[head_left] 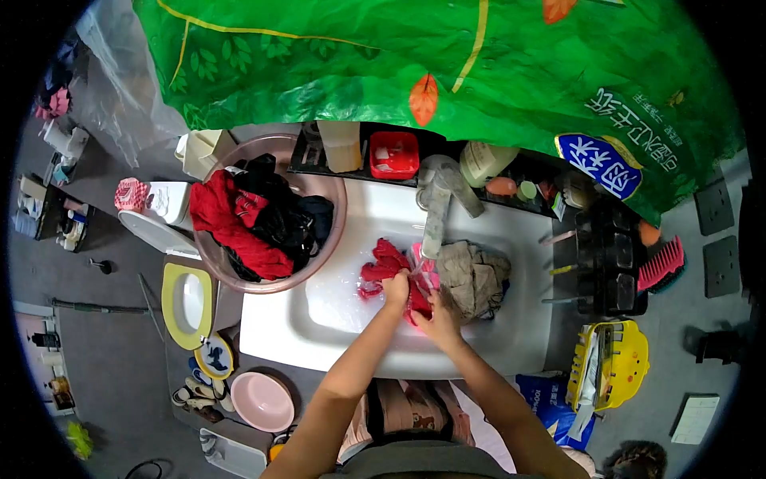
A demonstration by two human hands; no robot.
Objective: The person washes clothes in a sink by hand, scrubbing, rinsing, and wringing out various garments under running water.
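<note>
**Both hands on a red cloth in the sink**

Right now both hands are closed on a red cloth (388,275) that lies wet in the white sink (335,319). The left hand (396,289) bunches the cloth from above, fingers curled around it; the right hand (440,318) grips the near end, also curled tight. The cloth sits near the middle of the basin, just below the tap (437,209), with a pink piece beside it.

What could go wrong, as I judge it: the tap hangs close over the hands, so a lifted knuckle could knock it. Water could splash over the near rim onto the person's lap if the cloth is pulled hard. The red dye might run onto the beige cloth (474,275), which touches the red one on the right.

Around the sink, a pink basin (323,188) full of red and black clothes overlaps the left rim and crowds that side. Behind it, a shelf holds a red box (394,154) and bottles. A black rack (610,263) and a yellow basket (610,363) stand to the right. A small pink bowl (262,401) rests on the floor.
</note>
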